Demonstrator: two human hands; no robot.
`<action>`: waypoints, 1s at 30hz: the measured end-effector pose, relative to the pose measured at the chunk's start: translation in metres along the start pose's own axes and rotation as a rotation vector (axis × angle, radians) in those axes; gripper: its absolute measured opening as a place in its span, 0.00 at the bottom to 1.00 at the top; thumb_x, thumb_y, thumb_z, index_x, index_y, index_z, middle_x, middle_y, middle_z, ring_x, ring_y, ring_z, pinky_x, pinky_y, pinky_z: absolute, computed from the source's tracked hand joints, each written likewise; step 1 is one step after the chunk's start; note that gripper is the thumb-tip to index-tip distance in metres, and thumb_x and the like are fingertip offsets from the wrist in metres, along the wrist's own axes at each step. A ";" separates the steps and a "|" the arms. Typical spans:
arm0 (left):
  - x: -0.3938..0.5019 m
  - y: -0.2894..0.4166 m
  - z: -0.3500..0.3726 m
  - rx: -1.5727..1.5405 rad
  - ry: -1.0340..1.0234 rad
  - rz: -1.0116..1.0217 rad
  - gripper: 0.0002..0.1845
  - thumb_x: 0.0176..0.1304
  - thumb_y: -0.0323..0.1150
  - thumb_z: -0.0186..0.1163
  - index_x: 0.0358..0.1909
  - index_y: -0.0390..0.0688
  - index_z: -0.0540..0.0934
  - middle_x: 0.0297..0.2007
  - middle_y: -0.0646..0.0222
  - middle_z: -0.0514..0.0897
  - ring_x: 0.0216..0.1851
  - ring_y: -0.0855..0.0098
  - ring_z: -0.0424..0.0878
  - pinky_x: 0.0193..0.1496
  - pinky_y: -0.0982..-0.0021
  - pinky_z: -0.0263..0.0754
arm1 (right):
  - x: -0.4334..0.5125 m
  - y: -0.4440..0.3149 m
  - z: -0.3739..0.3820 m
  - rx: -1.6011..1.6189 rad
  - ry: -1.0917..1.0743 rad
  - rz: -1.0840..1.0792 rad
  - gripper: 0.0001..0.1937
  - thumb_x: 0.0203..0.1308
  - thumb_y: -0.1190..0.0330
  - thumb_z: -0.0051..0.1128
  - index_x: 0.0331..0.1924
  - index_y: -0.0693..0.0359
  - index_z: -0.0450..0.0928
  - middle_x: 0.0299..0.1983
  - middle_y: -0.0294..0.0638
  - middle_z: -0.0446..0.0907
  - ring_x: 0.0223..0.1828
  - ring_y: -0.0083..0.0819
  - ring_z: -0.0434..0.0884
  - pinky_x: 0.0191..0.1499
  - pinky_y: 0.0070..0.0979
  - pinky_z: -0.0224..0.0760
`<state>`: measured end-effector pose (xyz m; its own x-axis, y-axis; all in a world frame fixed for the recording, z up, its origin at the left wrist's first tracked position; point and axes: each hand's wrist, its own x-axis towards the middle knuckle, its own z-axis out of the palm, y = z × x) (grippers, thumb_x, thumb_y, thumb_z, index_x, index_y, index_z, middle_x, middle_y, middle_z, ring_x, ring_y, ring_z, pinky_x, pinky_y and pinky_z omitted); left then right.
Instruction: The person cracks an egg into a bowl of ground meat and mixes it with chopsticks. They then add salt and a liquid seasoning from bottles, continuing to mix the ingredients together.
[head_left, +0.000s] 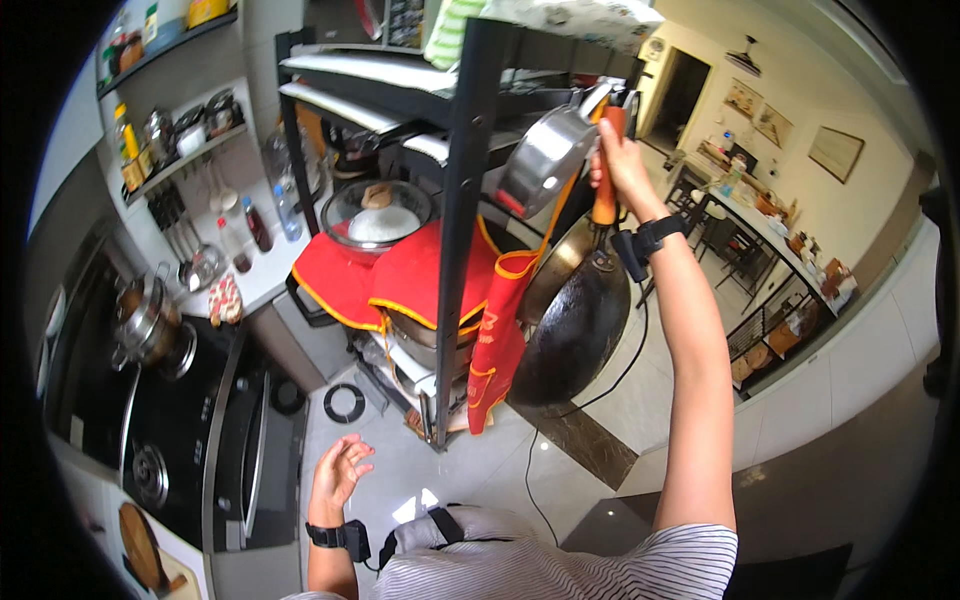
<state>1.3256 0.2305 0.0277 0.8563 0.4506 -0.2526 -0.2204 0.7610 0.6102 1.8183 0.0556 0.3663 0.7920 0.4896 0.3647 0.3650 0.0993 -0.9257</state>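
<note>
My right hand (619, 161) is raised to the side of a black metal rack (461, 225), its fingers around the wooden handle of a dark wok (574, 330). The wok hangs down below the hand; whether a hook still bears it I cannot tell. Behind it shows a second, lighter metal pan (559, 274). A stainless steel saucepan (551, 157) hangs just left of my hand. Beside the woks a red apron with orange trim (499, 341) droops from the rack. My left hand (339, 472) is low over the floor, fingers apart, holding nothing.
Red cloth (427, 277) covers pots on the rack, near a glass-lidded pot (375, 214). At left are a gas hob (161, 435) and a steel pot (150, 330). A black cable (529, 465) trails over the tiles. A dining table (772, 217) stands far right.
</note>
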 end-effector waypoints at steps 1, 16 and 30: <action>-0.003 -0.002 0.002 0.003 0.013 0.002 0.17 0.68 0.39 0.47 0.46 0.35 0.74 0.38 0.56 0.81 0.45 0.59 0.79 0.40 0.62 0.79 | 0.003 0.004 0.001 -0.050 0.041 -0.023 0.24 0.60 0.45 0.51 0.29 0.62 0.68 0.16 0.34 0.69 0.14 0.22 0.70 0.18 0.22 0.69; -0.222 -0.016 -0.084 -0.057 0.464 0.344 0.15 0.68 0.37 0.48 0.46 0.36 0.76 0.38 0.61 0.82 0.42 0.68 0.80 0.44 0.67 0.77 | 0.062 0.101 0.001 -0.759 0.132 -0.207 0.24 0.65 0.51 0.40 0.39 0.68 0.76 0.35 0.47 0.80 0.35 0.36 0.80 0.35 0.27 0.73; -0.860 -0.025 -0.416 -0.178 1.839 0.957 0.19 0.62 0.38 0.55 0.51 0.38 0.71 0.39 0.61 0.79 0.36 0.71 0.79 0.36 0.68 0.80 | -0.501 0.140 0.396 0.136 -0.292 0.313 0.22 0.64 0.59 0.41 0.54 0.68 0.68 0.55 0.52 0.71 0.47 0.43 0.78 0.45 0.29 0.75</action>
<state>0.4002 0.0181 -0.0824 -0.8601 0.3921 -0.3264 -0.3410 0.0342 0.9394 1.2786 0.1669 0.0140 0.6756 0.7362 0.0400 0.0470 0.0111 -0.9988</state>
